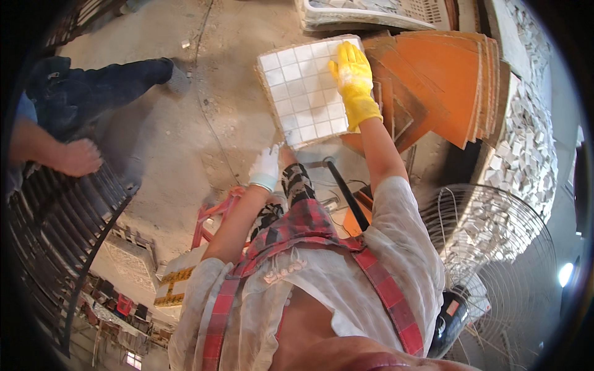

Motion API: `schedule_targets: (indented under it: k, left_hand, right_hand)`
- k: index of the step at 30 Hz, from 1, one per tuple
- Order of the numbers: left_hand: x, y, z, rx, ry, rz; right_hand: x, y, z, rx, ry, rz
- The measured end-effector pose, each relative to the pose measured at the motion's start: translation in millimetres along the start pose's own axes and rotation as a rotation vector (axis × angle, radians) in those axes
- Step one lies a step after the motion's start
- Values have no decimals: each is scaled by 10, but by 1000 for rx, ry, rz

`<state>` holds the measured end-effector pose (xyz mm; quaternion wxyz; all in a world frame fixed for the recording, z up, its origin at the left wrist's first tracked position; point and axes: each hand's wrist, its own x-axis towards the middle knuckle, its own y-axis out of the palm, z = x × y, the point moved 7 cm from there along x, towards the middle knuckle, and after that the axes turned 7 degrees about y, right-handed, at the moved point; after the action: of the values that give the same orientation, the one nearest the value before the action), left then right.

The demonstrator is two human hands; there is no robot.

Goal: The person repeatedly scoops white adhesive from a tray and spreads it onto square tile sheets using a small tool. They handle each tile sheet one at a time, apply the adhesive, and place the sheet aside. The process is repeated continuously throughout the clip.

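A sheet of white square tiles (pixel 301 86) lies in a close grid on a board with a rough brownish edge. My right hand (pixel 352 79), in a yellow work glove, rests palm down over the sheet's right side, thumb spread from the fingers. Close to the sheet's lower left corner is my left hand (pixel 265 166) in a white glove with a pale cuff. Whether its fingers touch that corner is unclear. Orange boards (pixel 431 79) lie fanned in a stack beside and partly beneath the tiled sheet.
Loose white tile pieces (pixel 522 143) are heaped along the right. A wire-caged fan (pixel 496 259) stands near my right side. A white plastic crate (pixel 371 16) holds pieces at the top. Another person's hand (pixel 76 157) and dark slatted rack (pixel 69 241) are at left.
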<state>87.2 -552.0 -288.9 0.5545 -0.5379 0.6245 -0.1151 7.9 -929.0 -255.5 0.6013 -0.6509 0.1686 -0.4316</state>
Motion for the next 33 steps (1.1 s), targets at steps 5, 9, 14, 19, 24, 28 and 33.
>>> schedule_targets:
  k: [5, 9, 14, 19, 24, 28, 33]
  left_hand:
    - [45, -10, 73, -19, 21, -33]
    - [72, -20, 105, -20, 58, -64]
    - [44, -105, 137, -164, 167, -187]
    - [-67, -87, 280, -302, 136, -298]
    - [-388, -61, 524, -412, 91, -370]
    - [-855, -36, 950, -625, -179, -350]
    - [-882, -91, 916, -537, -185, -392]
  right_hand:
    - [225, 564, 866, 12, 285, 130]
    - [204, 700, 1033, 192, 121, 87]
    - [-938, 57, -272, -21, 668, -152]
    - [-1730, -197, 463, -348, 823, 299]
    - [-731, -224, 1120, 325, 200, 344]
    - [242, -524, 420, -307, 356, -326]
    - [475, 718, 1525, 154, 272, 413]
